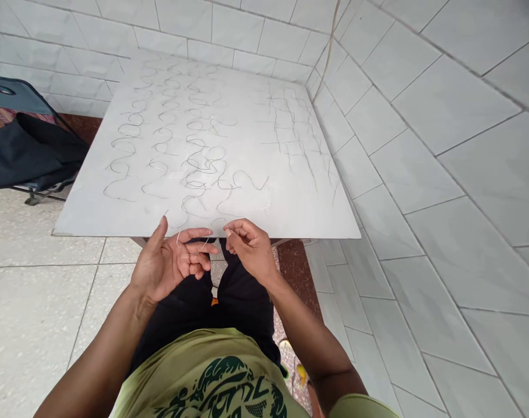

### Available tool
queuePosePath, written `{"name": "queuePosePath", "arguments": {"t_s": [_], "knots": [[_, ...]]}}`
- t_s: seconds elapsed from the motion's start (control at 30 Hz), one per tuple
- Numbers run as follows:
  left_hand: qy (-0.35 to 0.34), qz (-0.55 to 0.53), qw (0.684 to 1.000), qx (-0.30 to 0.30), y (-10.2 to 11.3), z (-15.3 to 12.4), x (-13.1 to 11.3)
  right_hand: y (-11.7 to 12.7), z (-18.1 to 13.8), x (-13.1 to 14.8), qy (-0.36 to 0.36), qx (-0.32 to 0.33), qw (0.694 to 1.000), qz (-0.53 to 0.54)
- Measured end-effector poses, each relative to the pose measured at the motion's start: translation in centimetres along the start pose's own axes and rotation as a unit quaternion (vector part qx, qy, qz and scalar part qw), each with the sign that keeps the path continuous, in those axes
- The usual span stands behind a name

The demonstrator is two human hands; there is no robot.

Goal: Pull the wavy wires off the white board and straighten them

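Note:
My left hand [171,261] is held palm up just off the table's front edge, thumb raised and fingers spread. A thin, shiny, curved wire [198,253] runs across its fingers without those fingers closing round it. Beside it, thumb and fingertips of my right hand [249,248] are pinched together on what looks like one end of this wire. Beyond both hands, several wavy, looped wires [198,165] lie in rough columns on the white tabletop [290,215]. How the wires near the front edge overlap is hard to make out.
Straighter wires [290,128] lie crossed like a grid on the table's right side. Tiled walls [399,174] border the table at the back and right. A folding chair with dark cloth [33,145] stands at the left. A cable [331,46] hangs in the corner.

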State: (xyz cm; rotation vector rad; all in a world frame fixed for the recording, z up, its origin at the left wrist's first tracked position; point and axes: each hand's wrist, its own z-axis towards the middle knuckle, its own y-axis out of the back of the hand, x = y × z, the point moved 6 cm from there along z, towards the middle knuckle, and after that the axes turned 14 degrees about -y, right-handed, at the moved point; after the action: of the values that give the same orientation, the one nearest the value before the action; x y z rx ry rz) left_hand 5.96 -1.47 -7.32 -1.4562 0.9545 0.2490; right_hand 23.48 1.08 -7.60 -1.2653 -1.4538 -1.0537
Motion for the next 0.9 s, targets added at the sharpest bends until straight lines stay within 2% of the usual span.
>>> {"name": "queuePosePath", "arguments": {"t_s": [0.1, 0.3, 0.37, 0.43, 0.53, 0.67, 0.77, 0.83, 0.9], "knots": [[0.027, 0.001, 1.0, 0.014, -0.3, -0.1, 1.0, -0.3, -0.1, 0.1, 0.034, 0.011, 0.999, -0.021], [-0.042, 0.084, 0.995, -0.02, -1.1, -0.3, 1.8, -0.7, 0.1, 0.0, 0.07, 0.012, 0.995, -0.064], [-0.073, 0.155, 0.984, -0.044, -1.1, -0.5, 1.7, -0.3, 0.0, 0.4, 0.084, -0.017, 0.992, -0.091], [-0.115, 0.267, 0.954, -0.068, -0.9, -0.8, 1.5, 0.4, -0.5, 1.1, 0.086, -0.058, 0.99, -0.099], [-0.199, 0.454, 0.867, -0.061, -1.1, -1.3, 1.1, 1.0, -1.4, 2.0, 0.05, -0.052, 0.996, -0.044], [-0.337, 0.654, 0.677, 0.009, -2.4, -2.0, 1.4, 0.5, -2.6, 2.4, 0.014, 0.028, 1.0, -0.001], [-0.381, 0.742, 0.551, 0.033, -2.8, -2.2, 2.3, 0.3, -2.8, 1.3, -0.027, 0.021, 0.999, -0.001], [-0.377, 0.78, 0.498, 0.042, -2.8, -2.1, 2.8, 0.2, -2.6, 0.2, -0.058, 0.007, 0.998, 0.006], [-0.369, 0.797, 0.476, 0.05, -2.9, -2.2, 3.1, 0.1, -2.3, -0.7, -0.072, 0.003, 0.997, 0.02]]}}
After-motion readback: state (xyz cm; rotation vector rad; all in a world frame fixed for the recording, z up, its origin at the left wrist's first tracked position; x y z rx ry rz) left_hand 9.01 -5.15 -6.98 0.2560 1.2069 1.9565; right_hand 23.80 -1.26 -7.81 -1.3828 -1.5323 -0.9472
